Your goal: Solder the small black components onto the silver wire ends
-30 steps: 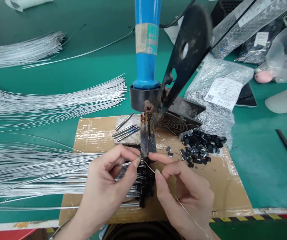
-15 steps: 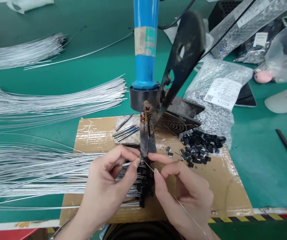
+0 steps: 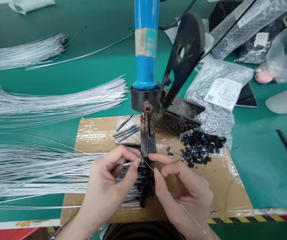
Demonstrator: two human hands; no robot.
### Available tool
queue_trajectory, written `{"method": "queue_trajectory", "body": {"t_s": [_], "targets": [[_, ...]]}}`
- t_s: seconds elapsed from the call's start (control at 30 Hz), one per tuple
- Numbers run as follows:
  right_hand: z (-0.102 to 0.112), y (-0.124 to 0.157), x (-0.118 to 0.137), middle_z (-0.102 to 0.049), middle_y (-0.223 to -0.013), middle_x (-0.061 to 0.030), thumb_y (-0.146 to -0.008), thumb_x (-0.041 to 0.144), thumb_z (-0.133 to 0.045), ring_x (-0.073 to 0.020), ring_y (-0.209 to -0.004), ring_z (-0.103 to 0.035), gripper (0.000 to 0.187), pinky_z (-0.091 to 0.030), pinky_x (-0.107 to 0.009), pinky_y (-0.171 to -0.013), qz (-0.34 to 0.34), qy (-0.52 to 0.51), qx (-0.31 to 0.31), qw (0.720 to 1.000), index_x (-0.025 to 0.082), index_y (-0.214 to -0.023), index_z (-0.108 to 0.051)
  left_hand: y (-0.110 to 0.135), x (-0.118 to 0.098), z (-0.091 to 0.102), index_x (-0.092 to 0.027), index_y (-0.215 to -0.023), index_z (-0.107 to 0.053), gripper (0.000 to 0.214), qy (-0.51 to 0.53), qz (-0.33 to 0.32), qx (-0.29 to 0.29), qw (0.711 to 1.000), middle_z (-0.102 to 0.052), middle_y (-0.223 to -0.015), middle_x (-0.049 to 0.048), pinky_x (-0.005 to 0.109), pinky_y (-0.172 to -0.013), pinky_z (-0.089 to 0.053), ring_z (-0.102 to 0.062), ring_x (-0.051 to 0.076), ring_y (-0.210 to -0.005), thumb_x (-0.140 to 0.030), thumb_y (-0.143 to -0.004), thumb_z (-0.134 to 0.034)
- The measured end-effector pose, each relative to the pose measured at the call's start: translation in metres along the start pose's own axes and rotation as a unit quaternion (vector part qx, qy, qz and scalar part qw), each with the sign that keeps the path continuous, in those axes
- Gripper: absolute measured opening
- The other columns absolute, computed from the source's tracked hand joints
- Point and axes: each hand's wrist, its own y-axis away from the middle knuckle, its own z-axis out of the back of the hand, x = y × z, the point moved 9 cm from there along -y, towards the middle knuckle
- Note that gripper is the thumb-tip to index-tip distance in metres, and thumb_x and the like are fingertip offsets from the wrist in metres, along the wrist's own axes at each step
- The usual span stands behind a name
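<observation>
A blue-handled soldering iron points straight down in a black metal stand. Just left of its tip, the thumb and forefinger of my left hand are pinched together; the tiny thing between them is hidden. My right hand pinches a thin strand of solder wire, whose end reaches the iron's tip; its forefinger stretches toward the tip too. Beneath the hands lies a row of small black connectors, with white wires running left from it, partly behind my left hand.
Cardboard covers the work spot. Loose black connectors are heaped on the right, by a bubble-wrap bag. Spare iron tips lie behind my left hand. More wire bundles rest at the left, and a black fan stands behind the iron.
</observation>
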Motion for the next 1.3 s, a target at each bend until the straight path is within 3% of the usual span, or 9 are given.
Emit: {"method": "queue_trajectory", "body": {"t_s": [0.5, 0.67, 1.1, 1.3], "targets": [[-0.0003, -0.0002, 0.0048, -0.083, -0.101, -0.006, -0.088, 0.004, -0.068, -0.0199, -0.091, -0.082, 0.02, -0.065, -0.028, -0.083, 0.012, 0.012, -0.002, 1.0, 0.022, -0.084, -0.061, 0.0015, 0.0025, -0.0004, -0.022, -0.08, -0.071, 0.017, -0.008, 0.005, -0.004, 1.0, -0.075, -0.088, -0.0027, 0.015, -0.065, -0.05, -0.068, 0.009, -0.074, -0.01, -0.092, -0.068], [-0.0006, 0.0013, 0.0011, -0.083, -0.113, -0.0048, -0.087, 0.003, -0.069, -0.0168, -0.093, -0.081, 0.021, -0.064, -0.025, -0.087, 0.008, 0.011, -0.002, 1.0, 0.022, -0.086, -0.062, 0.0007, 0.0047, -0.0021, -0.022, -0.08, -0.07, 0.015, -0.02, 0.015, 0.001, 1.0, -0.074, -0.085, -0.0022, 0.017, -0.06, -0.047, -0.064, 0.01, -0.068, -0.012, -0.091, -0.068], [0.0004, -0.0008, 0.007, -0.084, -0.109, -0.0056, -0.086, 0.002, -0.069, -0.0147, -0.088, -0.081, 0.02, -0.063, -0.022, -0.085, 0.02, 0.021, -0.013, 1.0, 0.021, -0.084, -0.063, 0.0042, 0.0013, 0.0003, -0.023, -0.082, -0.071, 0.016, -0.007, 0.004, -0.001, 1.0, -0.077, -0.09, -0.0026, 0.015, -0.063, -0.05, -0.069, 0.01, -0.075, -0.012, -0.093, -0.068], [-0.0004, 0.0004, 0.0085, -0.084, -0.107, -0.0066, -0.087, 0.002, -0.068, -0.0186, -0.092, -0.083, 0.02, -0.065, -0.025, -0.085, 0.026, 0.026, -0.018, 0.999, 0.021, -0.084, -0.062, 0.0029, 0.0007, -0.0014, -0.022, -0.08, -0.071, 0.015, -0.016, 0.006, -0.002, 1.0, -0.076, -0.087, -0.0011, 0.017, -0.061, -0.05, -0.069, 0.011, -0.073, -0.013, -0.092, -0.068]]}}
